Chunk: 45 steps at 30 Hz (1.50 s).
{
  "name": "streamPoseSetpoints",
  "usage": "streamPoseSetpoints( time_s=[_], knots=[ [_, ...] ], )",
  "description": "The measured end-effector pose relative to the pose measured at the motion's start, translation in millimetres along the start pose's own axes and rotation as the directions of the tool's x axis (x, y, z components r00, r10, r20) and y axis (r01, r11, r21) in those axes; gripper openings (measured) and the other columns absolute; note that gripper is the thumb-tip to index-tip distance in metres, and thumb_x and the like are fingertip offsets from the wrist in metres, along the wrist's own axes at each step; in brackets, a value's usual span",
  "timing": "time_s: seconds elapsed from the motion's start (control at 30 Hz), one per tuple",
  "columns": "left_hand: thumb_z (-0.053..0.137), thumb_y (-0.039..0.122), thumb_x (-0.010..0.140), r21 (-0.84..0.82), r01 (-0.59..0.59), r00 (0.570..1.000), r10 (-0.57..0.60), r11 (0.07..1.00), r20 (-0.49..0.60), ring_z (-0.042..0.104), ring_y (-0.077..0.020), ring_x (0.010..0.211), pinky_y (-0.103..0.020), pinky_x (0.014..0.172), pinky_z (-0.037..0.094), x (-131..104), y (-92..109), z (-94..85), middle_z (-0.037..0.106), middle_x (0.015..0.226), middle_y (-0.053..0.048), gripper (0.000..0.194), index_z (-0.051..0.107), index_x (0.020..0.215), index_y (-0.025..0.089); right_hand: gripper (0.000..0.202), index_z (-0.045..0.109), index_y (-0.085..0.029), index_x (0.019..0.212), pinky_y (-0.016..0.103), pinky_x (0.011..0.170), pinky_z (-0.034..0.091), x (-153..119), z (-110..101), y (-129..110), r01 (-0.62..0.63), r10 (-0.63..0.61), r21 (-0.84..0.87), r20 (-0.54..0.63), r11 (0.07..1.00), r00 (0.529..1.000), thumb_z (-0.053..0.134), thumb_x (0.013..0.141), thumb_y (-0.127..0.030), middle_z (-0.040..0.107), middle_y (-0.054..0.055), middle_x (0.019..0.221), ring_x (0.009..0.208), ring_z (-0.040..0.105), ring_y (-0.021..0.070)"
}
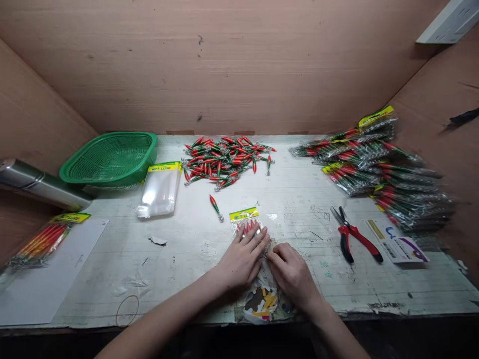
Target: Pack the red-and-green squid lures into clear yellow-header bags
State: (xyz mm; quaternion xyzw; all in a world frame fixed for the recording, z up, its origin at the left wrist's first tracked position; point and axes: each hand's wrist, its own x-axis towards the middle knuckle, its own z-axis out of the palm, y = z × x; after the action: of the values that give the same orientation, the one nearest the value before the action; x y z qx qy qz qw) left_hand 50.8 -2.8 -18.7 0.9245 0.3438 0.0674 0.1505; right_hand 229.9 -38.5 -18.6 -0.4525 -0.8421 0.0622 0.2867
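A clear plastic bag with a yellow and green header (244,215) lies in front of me, with red-tipped fishing lures (247,229) inside. My left hand (243,257) rests flat across the bag, fingers stretched out over the lures. At the bag's lower right edge, my right hand (292,271) has its fingertips closed in a pinch on the plastic. Both hands cover much of the bag's lower part. Up and to the left, a single red and green lure (216,208) lies loose on the table. Farther back is a pile of similar lures (220,162).
Empty header bags (160,192) are stacked beside a green basket (112,159). A metal flask (41,184) and a filled bag (45,237) lie at left. Red-handled pliers (352,237), a card (400,244) and packed lures (374,159) occupy the right. Paper scraps (264,301) are nearest me.
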Motion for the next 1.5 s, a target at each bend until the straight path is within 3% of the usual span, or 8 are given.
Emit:
streamPoseSetpoints(
  time_s=[0.2,0.7,0.9,1.1,1.23,1.3,1.37,1.5],
  knots=[
    [0.047,0.032,0.086,0.007,-0.028,1.000,0.028,1.000,0.011,0.008,-0.0291,0.144,-0.053,0.115,0.012,-0.2,-7.0,-7.0,0.021,0.154,-0.015,0.066,0.029,0.143,0.007,0.018,0.055,-0.016,0.079,0.029,0.064,0.040,5.6,3.6,3.1,0.038,-0.038,0.037,-0.019,0.999,0.999,0.042,0.091,-0.012,0.051,0.006,0.080,0.074,0.045,0.0171],
    [0.047,0.023,0.080,-0.004,-0.046,0.999,0.046,0.999,-0.022,0.012,-0.0271,0.143,-0.054,0.115,0.013,-0.1,-11.4,-4.3,0.026,0.152,-0.016,0.065,0.032,0.142,0.008,0.007,0.049,-0.019,0.079,0.028,0.064,0.043,8.5,11.8,-5.0,-0.186,0.194,0.217,-0.014,0.958,0.981,0.046,0.083,-0.014,0.049,0.005,0.081,0.075,0.048,0.0177],
    [0.052,0.042,0.085,-0.015,-0.060,0.998,0.060,0.998,-0.003,0.010,-0.0286,0.144,-0.054,0.115,0.012,-5.3,-16.1,-13.6,0.020,0.154,-0.015,0.073,0.026,0.145,0.010,0.009,0.053,-0.017,0.088,0.029,0.066,0.043,4.4,5.7,4.1,-0.062,0.058,0.181,0.024,0.982,0.998,0.045,0.089,-0.014,0.051,0.006,0.085,0.078,0.047,0.0177],
    [0.046,0.033,0.089,-0.013,-0.074,0.997,0.074,0.997,0.030,0.012,-0.0263,0.143,-0.051,0.115,0.016,-5.6,-25.2,-14.3,0.026,0.152,-0.013,0.059,0.031,0.143,0.013,0.026,0.057,-0.018,0.074,0.029,0.061,0.035,8.3,5.3,8.6,0.122,-0.122,0.005,0.000,0.993,0.993,0.040,0.092,-0.010,0.051,0.005,0.073,0.070,0.043,0.0168],
    [0.052,0.039,0.086,-0.001,-0.023,0.997,0.023,1.000,-0.070,0.015,-0.0307,0.143,-0.054,0.114,0.017,-13.0,-17.1,-12.9,0.028,0.152,-0.015,0.067,0.030,0.144,0.014,0.027,0.056,-0.017,0.072,0.031,0.060,0.033,9.4,5.0,6.6,0.137,-0.138,-0.026,-0.013,0.990,0.990,0.039,0.093,-0.011,0.051,0.006,0.070,0.069,0.042,0.0180],
    [0.055,0.048,0.083,-0.068,0.112,0.972,-0.124,0.991,-0.202,0.027,-0.0343,0.138,-0.054,0.109,0.027,-26.5,-6.0,-14.3,0.036,0.146,-0.019,0.073,0.030,0.143,0.014,0.021,0.056,-0.017,0.077,0.031,0.062,0.035,7.4,-1.4,4.5,0.113,-0.113,-0.005,-0.014,0.994,0.993,0.043,0.092,-0.011,0.053,0.006,0.074,0.071,0.045,0.0182],
    [0.050,0.048,0.086,-0.225,0.327,0.883,-0.381,0.918,-0.272,0.051,-0.0304,0.118,-0.047,0.094,0.045,-43.1,7.6,-15.2,0.054,0.126,-0.019,0.066,0.034,0.140,0.014,0.011,0.056,-0.016,0.085,0.030,0.063,0.039,4.2,-10.5,0.5,0.037,-0.036,0.099,-0.018,0.994,0.999,0.047,0.091,-0.013,0.054,0.006,0.079,0.074,0.048,0.0179],
    [0.051,0.039,0.087,-0.489,0.567,0.728,-0.681,0.663,-0.079,0.060,-0.0187,0.073,-0.034,0.067,0.051,-61.7,27.9,-11.8,0.063,0.082,-0.005,0.053,0.039,0.132,0.015,0.009,0.056,-0.019,0.089,0.026,0.061,0.043,-0.3,-19.3,-13.3,-0.120,0.103,0.362,0.065,0.925,0.993,0.048,0.092,-0.016,0.052,0.005,0.081,0.073,0.052,0.0153]
  ],
)
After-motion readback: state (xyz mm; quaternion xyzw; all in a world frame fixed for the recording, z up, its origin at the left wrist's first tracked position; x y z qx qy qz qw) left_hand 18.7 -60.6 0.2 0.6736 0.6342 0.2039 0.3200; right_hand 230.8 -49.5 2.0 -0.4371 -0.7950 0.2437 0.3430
